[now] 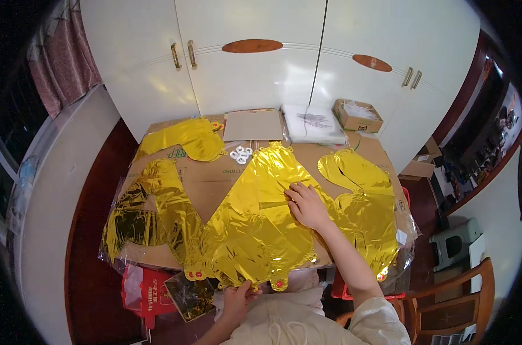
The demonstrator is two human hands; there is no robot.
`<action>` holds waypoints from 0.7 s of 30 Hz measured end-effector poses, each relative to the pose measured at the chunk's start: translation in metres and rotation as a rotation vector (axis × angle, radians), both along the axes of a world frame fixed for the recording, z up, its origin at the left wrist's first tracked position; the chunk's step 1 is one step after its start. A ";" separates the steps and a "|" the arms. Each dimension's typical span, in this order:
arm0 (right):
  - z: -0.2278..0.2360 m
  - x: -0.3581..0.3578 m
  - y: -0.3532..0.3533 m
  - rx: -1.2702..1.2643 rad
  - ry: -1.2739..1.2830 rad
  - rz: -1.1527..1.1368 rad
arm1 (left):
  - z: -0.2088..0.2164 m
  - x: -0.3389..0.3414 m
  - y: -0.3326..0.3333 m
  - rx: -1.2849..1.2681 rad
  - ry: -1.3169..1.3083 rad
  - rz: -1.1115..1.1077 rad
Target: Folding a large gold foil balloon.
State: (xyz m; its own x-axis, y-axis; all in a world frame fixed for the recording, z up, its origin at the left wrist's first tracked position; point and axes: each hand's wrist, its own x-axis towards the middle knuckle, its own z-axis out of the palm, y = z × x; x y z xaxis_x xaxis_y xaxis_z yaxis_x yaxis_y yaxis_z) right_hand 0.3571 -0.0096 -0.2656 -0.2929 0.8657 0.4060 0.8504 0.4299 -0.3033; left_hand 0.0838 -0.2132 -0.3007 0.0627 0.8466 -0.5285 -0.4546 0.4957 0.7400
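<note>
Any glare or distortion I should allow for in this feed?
Head view: bright glints streak the middle gold foil; head view: a whitish glare patch sits on the cabinet; head view: straight edges bow toward the black rim.

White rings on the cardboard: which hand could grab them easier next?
Probably the right hand. It lies spread on the big gold foil sheet, closer to the white rings. The left hand is farther away, holding the sheet's near edge.
</note>
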 end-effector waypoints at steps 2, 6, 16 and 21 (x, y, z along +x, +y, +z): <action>0.003 0.000 -0.002 0.002 -0.011 0.000 | -0.005 -0.002 0.000 0.016 0.001 -0.009; 0.001 0.001 0.000 -0.021 -0.013 -0.002 | 0.000 -0.001 0.001 0.008 -0.012 0.002; 0.003 0.000 -0.001 -0.054 -0.034 0.009 | 0.003 0.000 0.000 0.034 -0.027 0.028; 0.001 0.000 -0.001 -0.022 -0.032 -0.038 | 0.003 -0.002 0.002 0.005 -0.078 0.071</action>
